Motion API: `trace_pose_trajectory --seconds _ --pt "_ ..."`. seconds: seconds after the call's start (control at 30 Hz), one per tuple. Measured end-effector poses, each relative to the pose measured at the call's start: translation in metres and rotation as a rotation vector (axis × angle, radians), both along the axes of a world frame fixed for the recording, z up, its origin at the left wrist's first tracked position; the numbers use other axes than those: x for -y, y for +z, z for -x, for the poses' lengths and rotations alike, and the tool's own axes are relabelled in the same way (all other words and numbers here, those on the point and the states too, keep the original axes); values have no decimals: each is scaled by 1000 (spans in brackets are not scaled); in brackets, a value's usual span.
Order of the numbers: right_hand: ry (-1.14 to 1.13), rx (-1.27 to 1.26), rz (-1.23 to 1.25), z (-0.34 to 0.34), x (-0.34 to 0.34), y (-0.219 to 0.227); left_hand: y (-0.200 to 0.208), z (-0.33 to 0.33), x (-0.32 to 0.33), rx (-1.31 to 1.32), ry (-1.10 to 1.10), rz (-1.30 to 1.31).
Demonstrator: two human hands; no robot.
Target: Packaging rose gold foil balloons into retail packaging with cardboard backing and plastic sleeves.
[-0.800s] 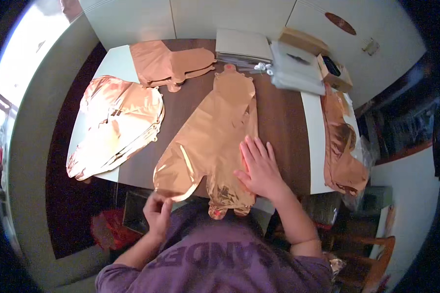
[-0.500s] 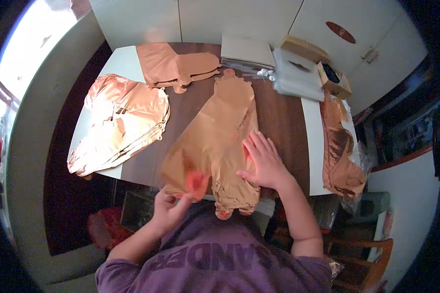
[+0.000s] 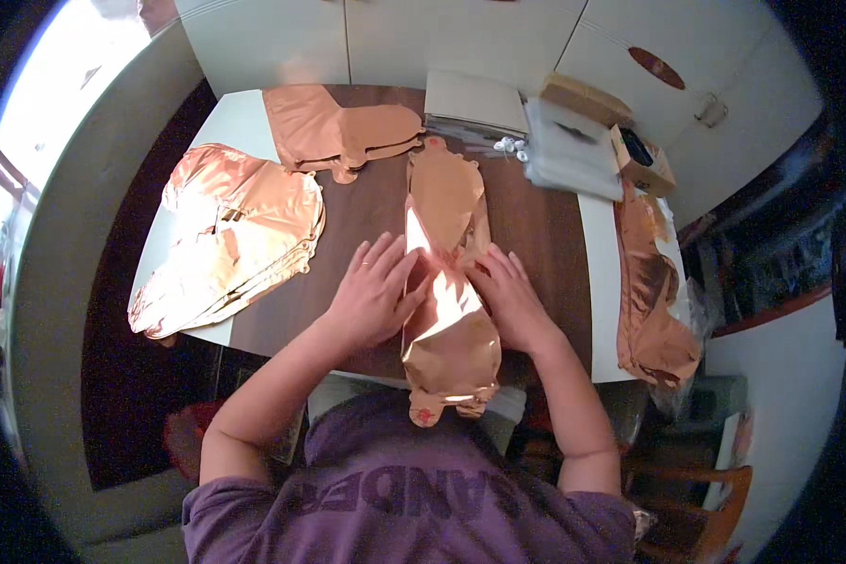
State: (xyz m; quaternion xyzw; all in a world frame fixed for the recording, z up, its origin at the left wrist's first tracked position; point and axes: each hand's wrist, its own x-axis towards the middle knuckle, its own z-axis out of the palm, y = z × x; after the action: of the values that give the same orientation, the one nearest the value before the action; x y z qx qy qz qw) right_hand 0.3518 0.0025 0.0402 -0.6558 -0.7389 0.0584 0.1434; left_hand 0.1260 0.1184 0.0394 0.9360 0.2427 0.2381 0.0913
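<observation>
A flat, deflated rose-gold foil balloon [image 3: 451, 343] lies lengthwise on the table in front of me, its near end reaching past the front edge. It is folded into a narrow strip with small tabs at both ends and a red mark on a near tab. My left hand [image 3: 371, 291] rests along its left edge with fingers stretched out. On the opposite edge, my right hand [image 3: 512, 291] presses with its fingers extended. The foil under the fingertips of both hands is partly hidden.
More flat foil balloons lie in a shiny stack [image 3: 244, 235] at left, a stack [image 3: 348, 122] at the back, and a bundle [image 3: 653, 291] at right. Clear plastic packs [image 3: 573, 146], a white box [image 3: 475, 99], small white rolls [image 3: 510, 147] and an open carton [image 3: 641, 158] stand at the back right.
My left hand has folded the balloon's loose left flap inward and over, then moved up onto its left edge. The balloon is now narrower. My right hand stays nearly in place.
</observation>
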Motion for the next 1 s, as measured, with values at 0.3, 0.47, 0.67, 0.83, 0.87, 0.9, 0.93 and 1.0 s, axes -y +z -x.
trace_pose_trajectory --seconds 0.3,0.47,0.67,0.83,0.87,0.9,0.93,1.0 --pt "42 -16 -73 -9 -6 -4 -27 -6 -1 -233 -202 -11" --pt "90 -79 -161 -14 -9 -4 -27 -7 6 -306 -177 -55" --pt "10 -257 -142 -10 -5 7 -31 -8 2 -265 -151 -119" --pt "89 -92 -239 46 13 34 -28 -6 -4 -234 -161 -65" --pt "195 -48 -230 58 16 30 -28 -6 -7 -245 -171 -39" --pt "300 -3 -219 70 20 26 -28 -7 -9 -255 -183 -12" --pt "220 -63 -172 83 23 21 -28 -9 -12 -154 -187 4" --pt "197 6 -151 93 24 11 -26 -13 -22 -132 -197 11"
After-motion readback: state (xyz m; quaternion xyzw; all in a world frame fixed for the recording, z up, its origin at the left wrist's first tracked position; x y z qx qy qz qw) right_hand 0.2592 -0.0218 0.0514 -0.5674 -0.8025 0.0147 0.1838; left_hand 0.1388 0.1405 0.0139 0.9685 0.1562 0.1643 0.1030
